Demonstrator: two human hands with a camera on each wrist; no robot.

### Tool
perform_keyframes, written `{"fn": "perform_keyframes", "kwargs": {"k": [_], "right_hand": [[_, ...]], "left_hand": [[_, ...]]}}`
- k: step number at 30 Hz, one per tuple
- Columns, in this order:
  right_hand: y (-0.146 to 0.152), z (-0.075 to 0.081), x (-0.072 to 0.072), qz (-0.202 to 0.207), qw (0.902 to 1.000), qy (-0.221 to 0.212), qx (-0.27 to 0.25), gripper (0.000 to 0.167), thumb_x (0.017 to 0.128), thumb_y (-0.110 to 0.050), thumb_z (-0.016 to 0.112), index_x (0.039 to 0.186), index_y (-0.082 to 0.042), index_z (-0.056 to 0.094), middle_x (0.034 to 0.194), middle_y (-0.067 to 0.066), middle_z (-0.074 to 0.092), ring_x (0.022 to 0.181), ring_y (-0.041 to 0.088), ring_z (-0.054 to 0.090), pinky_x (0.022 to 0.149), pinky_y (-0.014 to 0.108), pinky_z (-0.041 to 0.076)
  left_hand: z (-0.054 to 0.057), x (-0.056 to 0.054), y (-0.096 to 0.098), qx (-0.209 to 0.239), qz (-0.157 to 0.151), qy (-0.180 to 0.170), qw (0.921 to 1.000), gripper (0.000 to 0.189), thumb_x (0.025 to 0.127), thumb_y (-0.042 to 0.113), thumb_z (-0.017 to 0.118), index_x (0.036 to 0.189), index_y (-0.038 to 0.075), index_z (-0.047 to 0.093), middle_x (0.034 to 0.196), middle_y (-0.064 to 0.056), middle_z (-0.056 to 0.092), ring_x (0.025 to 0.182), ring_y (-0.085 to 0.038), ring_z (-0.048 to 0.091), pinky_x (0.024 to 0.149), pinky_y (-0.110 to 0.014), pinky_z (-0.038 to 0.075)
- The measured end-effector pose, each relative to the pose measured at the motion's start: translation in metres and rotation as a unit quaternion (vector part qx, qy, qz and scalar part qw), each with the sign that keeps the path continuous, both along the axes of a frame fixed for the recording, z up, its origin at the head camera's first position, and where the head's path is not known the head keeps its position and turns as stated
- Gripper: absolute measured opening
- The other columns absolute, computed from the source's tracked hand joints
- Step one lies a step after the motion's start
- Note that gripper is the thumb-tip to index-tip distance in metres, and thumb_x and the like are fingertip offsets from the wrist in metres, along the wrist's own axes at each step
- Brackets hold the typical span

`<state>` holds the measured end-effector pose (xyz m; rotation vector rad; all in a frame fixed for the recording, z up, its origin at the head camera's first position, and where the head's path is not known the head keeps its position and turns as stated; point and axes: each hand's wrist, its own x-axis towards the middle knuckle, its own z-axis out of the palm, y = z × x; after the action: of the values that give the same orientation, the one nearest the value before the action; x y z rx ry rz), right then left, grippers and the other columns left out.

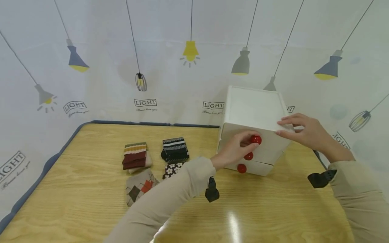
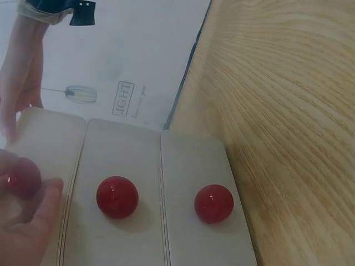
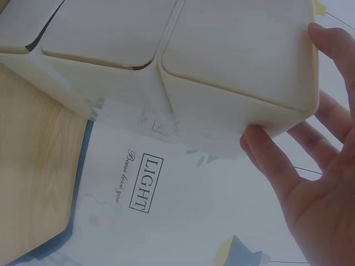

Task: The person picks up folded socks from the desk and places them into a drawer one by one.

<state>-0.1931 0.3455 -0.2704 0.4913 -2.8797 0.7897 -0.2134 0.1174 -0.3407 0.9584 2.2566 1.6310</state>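
Observation:
A white three-drawer cabinet (image 1: 255, 108) stands on the table, with a round red knob on each drawer. My left hand (image 1: 235, 148) pinches the top red knob (image 2: 25, 178) between thumb and fingers. Below it are the middle red knob (image 2: 117, 197) and the bottom red knob (image 2: 214, 204), both untouched. At the cabinet's upper right corner my right hand (image 1: 307, 131) rests with fingers spread along the top and side edges. In the right wrist view, its fingertips (image 3: 256, 136) touch the cabinet's side. The drawers appear closed or nearly so.
Left of the cabinet lie folded socks: a maroon striped pair (image 1: 135, 157), a black striped pair (image 1: 175, 150), a flowered pair (image 1: 173, 169) and an argyle pair (image 1: 139, 187). My left sleeve partly covers the lower ones. Behind the wooden table (image 1: 91, 216) hangs a lamp-printed sheet (image 1: 170, 67).

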Motion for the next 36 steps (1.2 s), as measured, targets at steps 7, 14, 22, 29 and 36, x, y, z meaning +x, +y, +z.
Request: {"fn": "perform_keyframes", "kwargs": {"k": [7,14,22,29,36], "right_hand": [[-0.003,0.007,0.000,-0.002,0.9995,-0.004,0.032,0.044,0.081,-0.026,0.064,0.114,0.002,0.058,0.119,0.022,0.047,0.095,0.042,0.051,0.074,0.053,0.045],[-0.008,0.015,-0.001,-0.004,0.9973,-0.035,0.065,0.046,0.081,-0.028,0.064,0.115,0.002,0.057,0.119,0.023,0.047,0.098,0.045,0.050,0.076,0.053,0.044],[-0.004,0.019,-0.003,0.002,0.9946,-0.071,0.076,0.044,0.083,-0.029,0.061,0.117,0.000,0.056,0.122,0.022,0.045,0.101,0.045,0.047,0.078,0.055,0.042],[-0.005,0.022,-0.003,0.001,0.9934,-0.085,0.076,0.045,0.084,-0.028,0.061,0.118,0.000,0.055,0.123,0.024,0.043,0.103,0.047,0.045,0.078,0.058,0.040],[-0.006,0.021,-0.002,0.003,0.9936,-0.073,0.086,0.045,0.085,-0.028,0.060,0.119,0.000,0.055,0.122,0.023,0.045,0.101,0.045,0.047,0.077,0.056,0.041]], "left_hand": [[-0.001,0.000,0.002,0.021,0.024,0.015,0.9994,0.031,0.088,0.019,0.056,0.118,0.013,0.054,0.105,0.004,0.058,0.083,-0.002,0.053,0.072,-0.013,0.044],[-0.003,0.003,0.004,0.043,0.033,0.008,0.9985,0.032,0.087,0.017,0.056,0.119,0.012,0.055,0.104,0.002,0.060,0.082,-0.003,0.054,0.072,-0.014,0.045],[0.002,0.019,-0.003,0.066,0.037,-0.004,0.9972,0.031,0.087,0.015,0.057,0.118,0.010,0.057,0.100,-0.001,0.062,0.081,-0.003,0.055,0.070,-0.014,0.046],[-0.011,0.029,-0.008,0.065,0.020,0.005,0.9977,0.034,0.086,0.018,0.058,0.120,0.014,0.056,0.104,0.003,0.061,0.081,0.000,0.055,0.069,-0.014,0.047],[-0.016,0.052,-0.017,0.054,0.012,0.063,0.9965,0.031,0.085,0.015,0.059,0.116,0.010,0.059,0.104,-0.002,0.063,0.079,0.002,0.056,0.068,-0.011,0.046]]}}
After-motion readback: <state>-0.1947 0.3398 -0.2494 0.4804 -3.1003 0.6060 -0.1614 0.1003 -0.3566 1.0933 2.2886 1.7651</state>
